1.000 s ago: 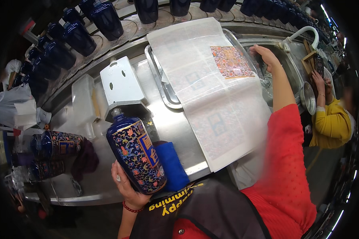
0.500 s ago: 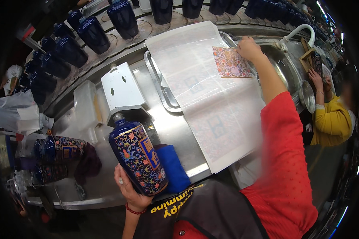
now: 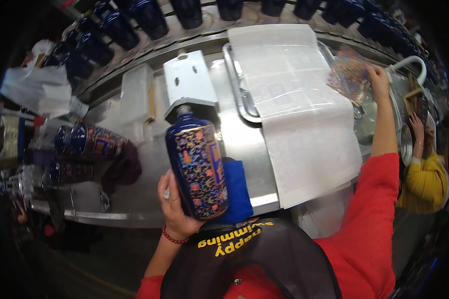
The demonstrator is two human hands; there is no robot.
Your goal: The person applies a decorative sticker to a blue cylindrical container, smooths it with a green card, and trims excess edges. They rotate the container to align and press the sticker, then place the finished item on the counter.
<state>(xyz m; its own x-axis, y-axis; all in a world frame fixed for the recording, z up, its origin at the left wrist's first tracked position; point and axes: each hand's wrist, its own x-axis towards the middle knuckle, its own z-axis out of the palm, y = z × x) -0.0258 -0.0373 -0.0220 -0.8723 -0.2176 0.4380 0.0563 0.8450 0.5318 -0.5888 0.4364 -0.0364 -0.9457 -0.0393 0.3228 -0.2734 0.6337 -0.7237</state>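
Note:
My left hand (image 3: 178, 215) is closed round the lower side of a dark blue bottle (image 3: 197, 167) with a colourful floral pattern. The bottle leans away from me, its neck at the edge of a white block-shaped stand (image 3: 190, 77). A blue cloth (image 3: 239, 192) lies beside the bottle's base. At the far right my right hand (image 3: 379, 79) pinches a thin, floral-patterned decal sheet (image 3: 350, 74), which is slightly blurred. The decal is raised beside a stack of whitish translucent sheets (image 3: 304, 124). These sheets lie over a metal tray (image 3: 238, 94).
Plain dark blue bottles (image 3: 187, 12) line a curved track at the back. Patterned bottles (image 3: 97, 142) lie at left beside a dark purple cloth (image 3: 124, 164). A translucent bin (image 3: 135, 94) stands near the white stand. At right are a faucet (image 3: 414, 65) and a co-worker's yellow sleeve (image 3: 424, 182).
My right hand has lifted the decal off the translucent sheets and moved it right. My left hand still holds the bottle, now more upright in view. The whole view has shifted.

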